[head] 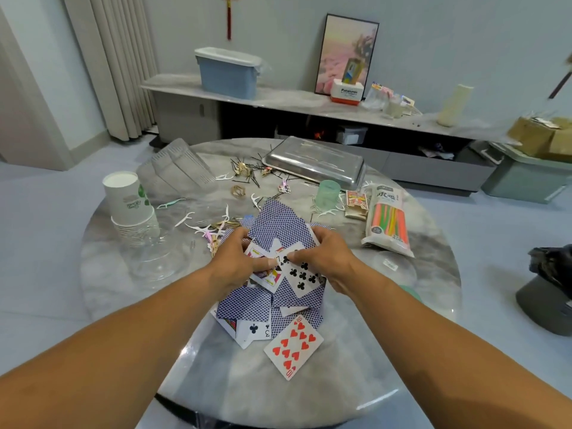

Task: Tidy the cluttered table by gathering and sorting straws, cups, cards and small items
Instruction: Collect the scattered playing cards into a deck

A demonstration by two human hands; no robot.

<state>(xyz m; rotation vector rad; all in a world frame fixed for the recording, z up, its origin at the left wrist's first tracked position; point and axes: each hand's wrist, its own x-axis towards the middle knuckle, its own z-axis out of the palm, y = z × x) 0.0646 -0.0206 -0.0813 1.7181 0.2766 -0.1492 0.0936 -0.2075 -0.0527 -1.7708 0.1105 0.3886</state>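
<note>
A loose heap of playing cards [272,230], mostly blue backs up, lies in the middle of the round marble table [356,351]. My left hand [233,258] and my right hand [322,255] press in on the heap from both sides, fingers curled around several cards, a seven of clubs [301,274] on top. A ten of hearts [294,345] lies face up apart at the near side. A bag of coloured straws [388,221] lies at the right. A stack of paper cups [131,205] stands at the left.
A steel tray [312,162] sits upside down at the far side, with hairpins, floss picks [198,226] and clips scattered before it. A green cup [329,193], a small card box [356,202], clear plastic cups [151,258] and a folded grey bag [176,168] lie around.
</note>
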